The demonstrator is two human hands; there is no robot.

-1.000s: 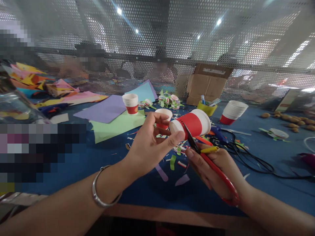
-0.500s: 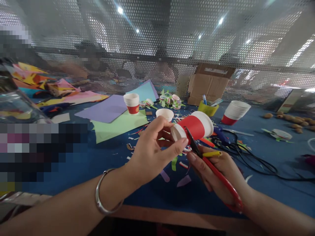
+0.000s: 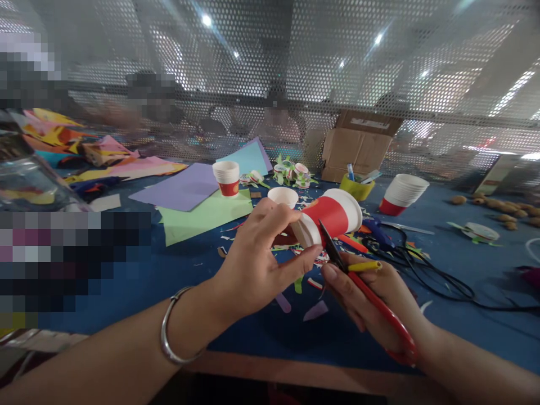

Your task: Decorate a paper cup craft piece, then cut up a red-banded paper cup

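Observation:
A red and white paper cup lies tilted on its side in the air, its rim toward the upper right. My left hand grips it near the white base, thumb below and fingers above and behind. My right hand is wrapped round the red handles of a pair of scissors. The dark blades meet the cup's side close to its base. A yellow piece sticks out by the right fingers. Just behind the cup stands a small white cup piece.
Paper scraps litter the blue table. Stacked cups stand right, another stack left on green paper. Black cable and a blue glue gun lie right. Behind are a yellow pen holder and cardboard box.
The cup has turned a little in my left hand and shifted slightly left, its base now facing more toward me. My right hand and the scissors stay nearly in place.

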